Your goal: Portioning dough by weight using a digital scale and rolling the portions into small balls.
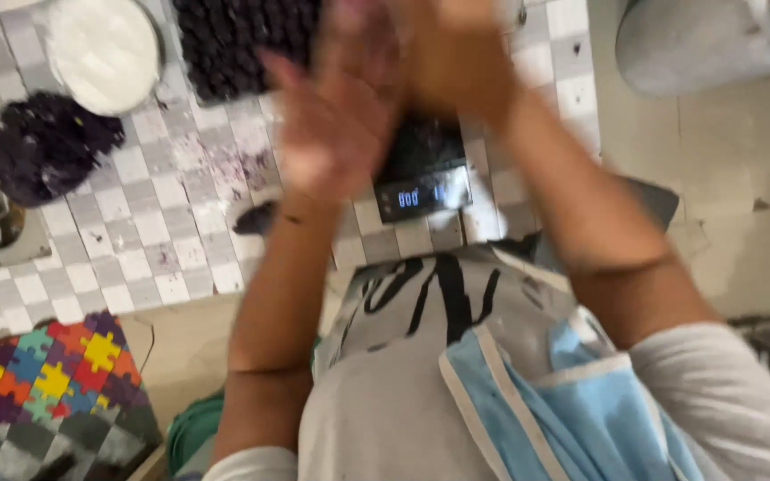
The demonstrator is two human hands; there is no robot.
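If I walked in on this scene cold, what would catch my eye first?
Most likely the two blurred hands raised together at the top centre, the left hand open and the right hand beside it, over a small digital scale with a lit display. Next, the grey-and-white checked cloth stained purple, with a dark purple heap at the left and a dark tray at the top. A bright puzzle-pattern mat glows at the lower left.

Grey-white checked tabletop (149,227), dk purple heap (46,151), white bowl (104,49), multicolour puzzle-print cloth (46,374), black scale (422,178)
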